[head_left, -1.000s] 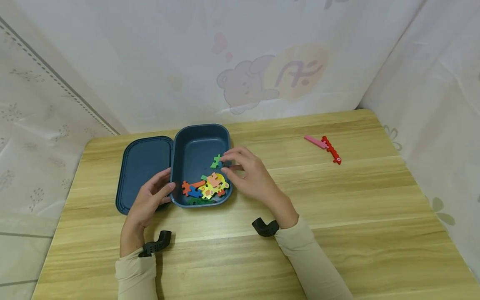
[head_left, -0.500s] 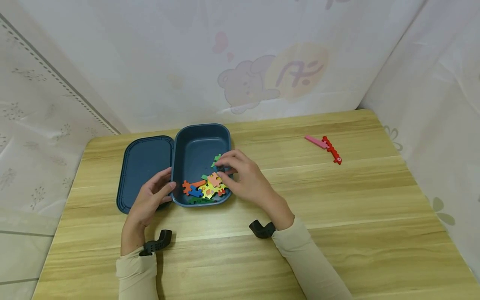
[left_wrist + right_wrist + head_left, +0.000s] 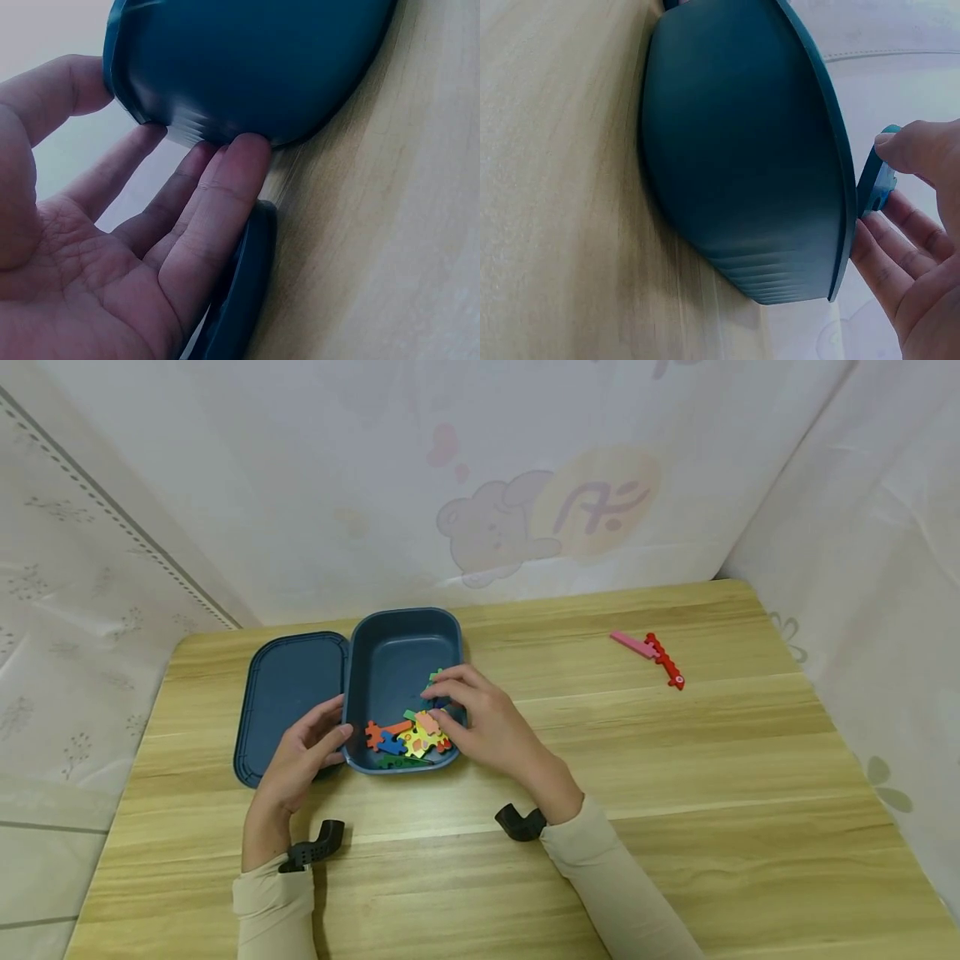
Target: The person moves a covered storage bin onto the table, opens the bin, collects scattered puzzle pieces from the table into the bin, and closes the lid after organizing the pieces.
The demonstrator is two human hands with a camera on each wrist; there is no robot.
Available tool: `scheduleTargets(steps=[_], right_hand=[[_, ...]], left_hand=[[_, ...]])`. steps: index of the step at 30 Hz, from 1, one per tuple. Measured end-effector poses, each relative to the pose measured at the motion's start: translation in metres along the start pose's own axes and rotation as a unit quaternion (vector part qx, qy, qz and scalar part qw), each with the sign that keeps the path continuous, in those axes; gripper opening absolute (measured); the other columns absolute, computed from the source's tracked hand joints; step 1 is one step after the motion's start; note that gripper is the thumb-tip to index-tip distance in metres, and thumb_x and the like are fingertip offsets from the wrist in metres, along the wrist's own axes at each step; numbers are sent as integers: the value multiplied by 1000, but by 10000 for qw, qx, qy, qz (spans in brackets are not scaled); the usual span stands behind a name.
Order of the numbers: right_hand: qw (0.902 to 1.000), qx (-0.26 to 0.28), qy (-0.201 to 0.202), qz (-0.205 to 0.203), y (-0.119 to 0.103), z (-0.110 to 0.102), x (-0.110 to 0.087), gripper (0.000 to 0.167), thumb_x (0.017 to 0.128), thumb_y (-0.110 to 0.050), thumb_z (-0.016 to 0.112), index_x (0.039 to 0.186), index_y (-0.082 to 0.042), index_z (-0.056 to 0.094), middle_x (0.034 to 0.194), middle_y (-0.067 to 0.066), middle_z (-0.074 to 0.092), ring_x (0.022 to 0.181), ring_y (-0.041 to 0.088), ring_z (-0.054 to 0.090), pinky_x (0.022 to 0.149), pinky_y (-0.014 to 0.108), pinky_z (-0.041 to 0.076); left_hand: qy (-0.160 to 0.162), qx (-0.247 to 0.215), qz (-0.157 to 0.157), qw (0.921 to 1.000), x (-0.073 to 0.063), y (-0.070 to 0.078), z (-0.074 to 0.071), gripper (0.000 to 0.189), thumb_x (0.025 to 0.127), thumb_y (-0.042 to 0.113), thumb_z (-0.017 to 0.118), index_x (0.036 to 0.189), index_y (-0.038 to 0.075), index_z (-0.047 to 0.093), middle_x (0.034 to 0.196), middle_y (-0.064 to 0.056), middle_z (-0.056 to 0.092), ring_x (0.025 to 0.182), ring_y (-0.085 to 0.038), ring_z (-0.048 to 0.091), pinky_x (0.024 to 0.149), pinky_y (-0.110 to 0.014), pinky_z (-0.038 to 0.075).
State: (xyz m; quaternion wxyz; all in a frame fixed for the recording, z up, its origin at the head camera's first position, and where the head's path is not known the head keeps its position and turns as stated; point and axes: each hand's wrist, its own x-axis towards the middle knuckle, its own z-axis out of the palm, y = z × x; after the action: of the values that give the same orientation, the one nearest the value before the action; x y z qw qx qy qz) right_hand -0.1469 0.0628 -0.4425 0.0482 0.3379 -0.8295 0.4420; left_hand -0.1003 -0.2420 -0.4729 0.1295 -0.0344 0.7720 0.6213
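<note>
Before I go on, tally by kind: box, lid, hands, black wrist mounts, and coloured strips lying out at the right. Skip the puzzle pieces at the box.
Box: 1
Lid: 1
Hands: 2 (left hand, right hand)
Black wrist mounts: 2
Strips: 2 (pink strip, red strip; any joins within them unclear)
Total: 8

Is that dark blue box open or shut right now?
Open: its lid lies off to the side on the table, and puzzle pieces show inside the box.
</note>
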Motion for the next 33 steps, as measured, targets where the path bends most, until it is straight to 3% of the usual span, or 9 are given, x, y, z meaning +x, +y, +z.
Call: scheduleTargets(steps=[6, 15, 23, 27, 33], right_hand=[[9997, -234, 2, -8, -1, 2, 0, 24, 100, -10, 73, 124, -9, 75, 135, 14, 64, 127, 27, 66, 105, 39, 58], [9993, -358, -50, 71, -2, 4, -1, 24, 101, -10, 72, 125, -9, 76, 135, 11, 64, 127, 26, 66, 103, 39, 59], [9993, -353, -44, 76, -1, 3, 0, 32, 100, -2, 71, 130, -10, 76, 135, 13, 63, 111, 22, 70, 85, 31, 61], [9992, -389, 32, 56, 1, 3, 0, 32, 101, -1, 68, 131, -10, 76, 133, 13, 65, 108, 20, 70, 82, 27, 59], [9991, -350, 220, 6, 2, 3, 1, 35, 102, -1, 66, 136, -8, 71, 126, 11, 68, 87, 15, 63, 70, 22, 52]], left_hand=[[25, -14, -60, 10000, -1, 0, -1, 61, 110, 29, 59, 165, 14, 38, 147, -5, 54, 116, 5, 64, 90, -22, 59], [15, -61, -68, 10000, -2, 2, 0, 60, 111, 27, 57, 166, 14, 36, 157, -19, 48, 116, 6, 62, 90, -21, 59], [-14, -33, -85, 10000, -2, 3, 0, 61, 111, 27, 57, 166, 14, 36, 158, -20, 47, 116, 8, 62, 90, -20, 58], [-11, -43, -83, 10000, -2, 3, 0, 60, 111, 27, 57, 166, 14, 36, 158, -20, 47, 116, 7, 62, 90, -20, 58], [2, -51, -84, 10000, -1, 3, 0, 60, 111, 27, 57, 166, 14, 36, 158, -20, 48, 116, 7, 63, 90, -20, 58]])
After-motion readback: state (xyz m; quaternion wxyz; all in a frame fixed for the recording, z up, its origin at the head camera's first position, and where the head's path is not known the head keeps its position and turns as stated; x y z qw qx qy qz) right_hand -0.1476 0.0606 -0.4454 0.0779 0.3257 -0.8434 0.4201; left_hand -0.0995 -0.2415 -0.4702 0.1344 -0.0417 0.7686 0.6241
